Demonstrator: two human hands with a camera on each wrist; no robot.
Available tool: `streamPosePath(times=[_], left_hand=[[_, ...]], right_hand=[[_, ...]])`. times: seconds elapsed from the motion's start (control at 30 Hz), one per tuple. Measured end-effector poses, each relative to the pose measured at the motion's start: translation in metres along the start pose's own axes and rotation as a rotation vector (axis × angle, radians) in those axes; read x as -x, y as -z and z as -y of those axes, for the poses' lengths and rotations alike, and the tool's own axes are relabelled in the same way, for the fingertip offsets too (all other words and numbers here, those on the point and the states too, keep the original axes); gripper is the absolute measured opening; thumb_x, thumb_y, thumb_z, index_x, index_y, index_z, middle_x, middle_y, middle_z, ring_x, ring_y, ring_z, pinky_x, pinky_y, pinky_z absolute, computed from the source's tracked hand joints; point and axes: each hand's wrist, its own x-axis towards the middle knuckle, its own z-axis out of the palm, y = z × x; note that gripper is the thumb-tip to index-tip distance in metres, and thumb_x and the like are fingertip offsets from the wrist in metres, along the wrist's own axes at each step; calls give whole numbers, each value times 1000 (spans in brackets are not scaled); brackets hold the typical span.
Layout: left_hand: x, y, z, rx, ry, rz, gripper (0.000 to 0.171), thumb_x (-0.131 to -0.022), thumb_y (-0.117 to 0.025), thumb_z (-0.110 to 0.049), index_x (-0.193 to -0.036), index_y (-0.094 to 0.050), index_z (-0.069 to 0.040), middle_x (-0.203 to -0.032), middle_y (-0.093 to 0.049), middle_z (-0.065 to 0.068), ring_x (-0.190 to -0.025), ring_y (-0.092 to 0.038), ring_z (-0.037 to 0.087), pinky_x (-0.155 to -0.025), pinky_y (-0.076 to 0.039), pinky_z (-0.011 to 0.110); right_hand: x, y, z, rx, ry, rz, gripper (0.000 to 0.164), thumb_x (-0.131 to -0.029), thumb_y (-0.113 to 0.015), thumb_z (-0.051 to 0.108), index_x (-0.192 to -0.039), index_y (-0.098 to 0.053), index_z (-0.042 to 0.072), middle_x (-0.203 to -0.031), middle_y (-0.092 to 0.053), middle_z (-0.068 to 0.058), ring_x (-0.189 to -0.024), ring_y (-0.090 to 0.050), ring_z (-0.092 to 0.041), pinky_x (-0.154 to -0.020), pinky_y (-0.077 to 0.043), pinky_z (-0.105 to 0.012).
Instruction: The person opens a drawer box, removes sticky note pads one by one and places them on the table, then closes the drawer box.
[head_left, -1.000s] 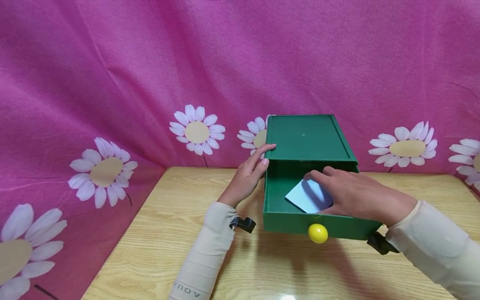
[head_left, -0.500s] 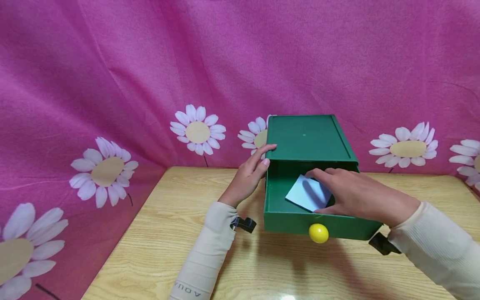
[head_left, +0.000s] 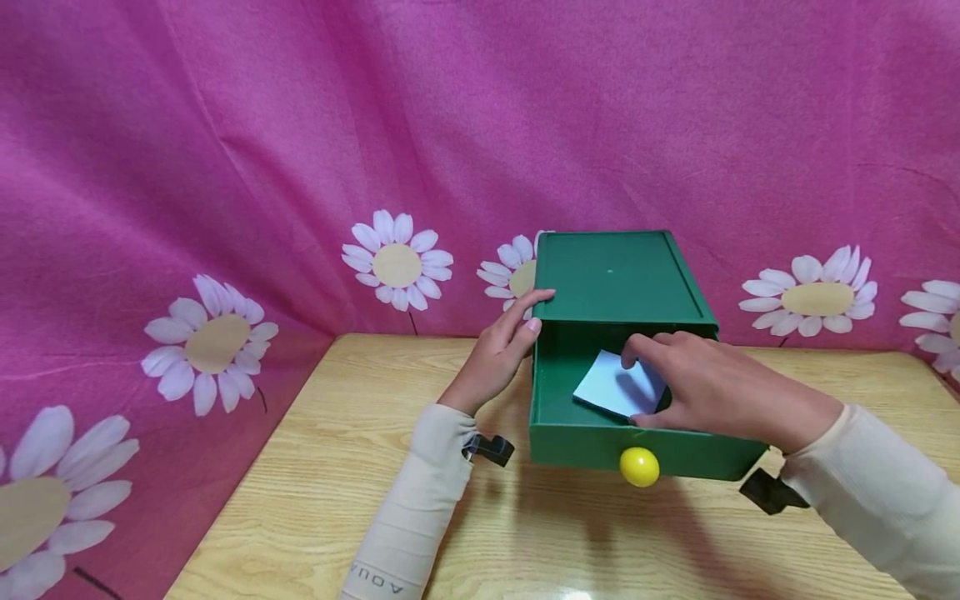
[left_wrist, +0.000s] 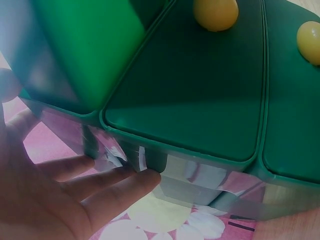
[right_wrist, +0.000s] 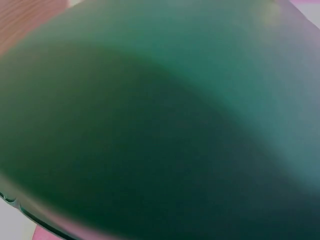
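A green drawer cabinet (head_left: 615,271) stands on the table with its top drawer (head_left: 577,446) pulled out, a yellow knob (head_left: 639,467) on its front. Inside it lies a pale blue pad of paper (head_left: 609,387), its right part hidden by my right hand (head_left: 701,387). That hand reaches over the front of the drawer; the thumb is at the pad's near corner and the bent index finger hovers over it, casting a shadow. My left hand (head_left: 491,350) rests against the cabinet's left side, fingers (left_wrist: 122,197) extended along the clear side panel, index fingertip on the top edge.
Lower drawers (left_wrist: 195,85) with yellow knobs show closed in the left wrist view. The light wooden table (head_left: 360,400) ends at a pink cloth (head_left: 450,125) printed with daisies. A green panel (right_wrist: 160,125) fills the right wrist view.
My right index finger has drawn back from the pad's far edge, and more of the pad now shows. My left hand has stayed on the cabinet's side.
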Motion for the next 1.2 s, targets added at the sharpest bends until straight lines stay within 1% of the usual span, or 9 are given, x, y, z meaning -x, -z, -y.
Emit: streamPosePath(times=[0.13,0.3,0.6,0.8,0.93,1.03,1.2], left_hand=[[0,0,2,3,2,2,40,-98,-34,-25,-138,-33,-24,-142,-31,-2,-123,-37,14,-96,-39,39],[0,-1,2,7,-1,5,40,-98,-34,-25,-138,-33,-24,-142,-31,-2,-123,-37,15,-95,-39,38],[0,-1,1,14,-2,7,40,-99,-33,-25,-139,-32,-24,-143,-30,-3,-124,-36,14,-95,-39,39],[0,-1,1,23,-9,19,41,-98,-33,-25,-139,-31,-23,-143,-29,-1,-125,-36,15,-94,-40,40],[0,-2,1,25,-11,21,41,-98,-32,-25,-139,-31,-23,-143,-29,-1,-125,-36,16,-94,-41,41],[-1,-2,1,24,-11,19,41,-99,-32,-25,-139,-31,-23,-143,-29,-1,-124,-36,16,-94,-40,40],[-1,-1,2,26,-10,19,41,-99,-32,-25,-139,-31,-23,-143,-30,-1,-124,-36,16,-94,-40,40]], right_hand=[[1,2,1,-9,-18,-16,51,-64,-76,46,-103,-53,23,-89,-57,4,-77,-48,-12,-58,-41,-26],[2,7,2,-25,-22,-38,47,-65,-74,49,-100,-53,25,-86,-55,7,-77,-48,-12,-58,-39,-26],[7,16,3,-52,-17,-84,47,-66,-73,48,-101,-51,25,-88,-56,7,-79,-50,-11,-58,-40,-25],[11,21,4,-55,-4,-127,44,-67,-73,45,-99,-51,25,-84,-56,9,-77,-50,-7,-57,-40,-24],[15,26,5,-59,-19,-142,45,-67,-73,47,-100,-50,26,-83,-55,9,-75,-49,-7,-57,-40,-24],[19,29,6,-57,-27,-168,46,-67,-73,48,-100,-50,27,-82,-53,9,-74,-48,-6,-56,-39,-24],[25,33,7,-54,-31,-226,48,-63,-77,45,-100,-52,27,-80,-52,11,-71,-46,-4,-54,-38,-22]])
